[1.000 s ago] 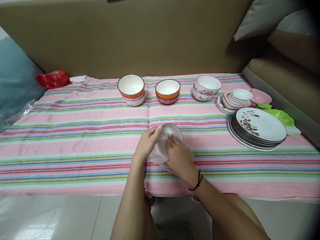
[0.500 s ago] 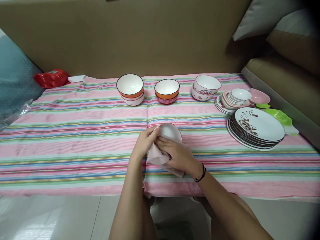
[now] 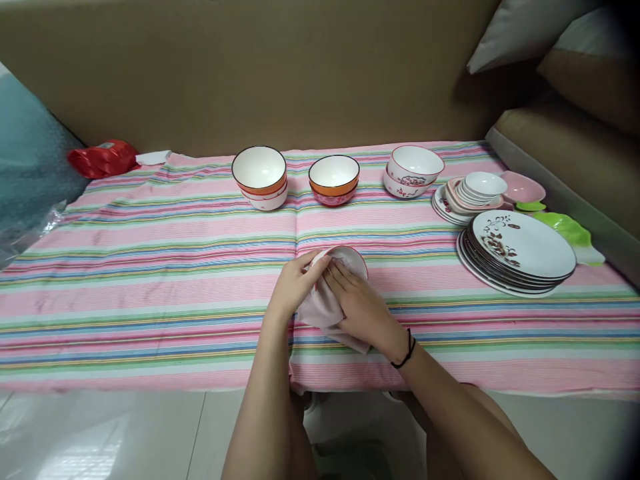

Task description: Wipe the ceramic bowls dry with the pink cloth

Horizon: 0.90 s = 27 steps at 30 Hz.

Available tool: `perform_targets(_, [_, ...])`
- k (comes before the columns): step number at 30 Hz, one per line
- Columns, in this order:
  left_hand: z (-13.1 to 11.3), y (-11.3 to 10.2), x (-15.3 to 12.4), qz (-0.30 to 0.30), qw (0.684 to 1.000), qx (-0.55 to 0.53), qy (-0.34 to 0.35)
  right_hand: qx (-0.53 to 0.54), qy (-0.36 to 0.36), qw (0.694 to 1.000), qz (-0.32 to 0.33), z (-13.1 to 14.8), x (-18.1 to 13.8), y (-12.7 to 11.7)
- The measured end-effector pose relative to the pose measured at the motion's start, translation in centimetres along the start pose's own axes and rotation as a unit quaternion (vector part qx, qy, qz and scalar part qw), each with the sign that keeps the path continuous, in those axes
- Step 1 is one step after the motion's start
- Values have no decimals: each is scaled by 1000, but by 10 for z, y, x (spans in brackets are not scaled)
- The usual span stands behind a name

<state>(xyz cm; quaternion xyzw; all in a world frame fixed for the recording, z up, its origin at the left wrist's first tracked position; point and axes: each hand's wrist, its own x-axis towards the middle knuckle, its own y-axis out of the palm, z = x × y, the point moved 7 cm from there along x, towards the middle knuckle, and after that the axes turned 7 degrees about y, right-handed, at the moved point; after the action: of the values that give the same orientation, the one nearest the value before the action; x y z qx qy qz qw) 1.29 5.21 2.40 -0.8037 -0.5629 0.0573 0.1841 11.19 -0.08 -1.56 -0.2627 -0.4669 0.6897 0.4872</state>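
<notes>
At front of pink-striped tablecloth (image 3: 150, 280): round white red-rimmed bowl (image 3: 357, 257).
Left hand (image 3: 294, 281): gripping its rim.
Right hand (image 3: 361, 308): holding thin pale cloth (image 3: 320, 311) inside.
Wiping: seems unfinished; about stacked white crockery (image 3: 530, 245), I cannot tell.

Home, prob. living rm. What looks like a brown sofa back (image 3: 250, 73) runs across top of frame, w/ a matching padded arm (image 3: 560, 137) at R & a pale cushion (image 3: 527, 30) in upper R corner. Pink striped tablecloth (image 3: 150, 283), a bit creased, fills mid. of frame; can't see what's under it. Glossy lt. floor tiles (image 3: 145, 433) along btm. Domestic crockery too: stacked bowls (image 3: 334, 177) upper ctr., flowered dinner plates (image 3: 525, 243) mid-R, plus novelty pcs, i.e. green leaf-shaped dish (image 3: 563, 230) & pink dish (image 3: 524, 187); mixed patterns, household rather than catering. Blue-grey item (image 3: 35, 160) far L unclear.
</notes>
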Motion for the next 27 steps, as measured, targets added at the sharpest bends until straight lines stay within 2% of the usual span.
perform_targets(4, [4,-2,0,-7,1000,-11,-3,55,-106,993,12,13,-2,-2])
perform_targets(6, [7,-4,0,-22,1000,-11,-13,74,-124,989,30,19,-5,-4])
perform_targets(11, [13,-7,1,-60,998,-21,-25,119,-68,990,21,19,-7,-14])
perform_targets(16, [14,-7,2,-74,996,-20,-40,53,33,998,22,8,-6,-13])
perform_targets(22, [12,-6,2,-65,997,-13,-40,-70,31,997,11,4,-5,-7])
perform_targets(27, [14,-6,4,-75,996,1,-58,-88,46,994,40,7,-5,-7])
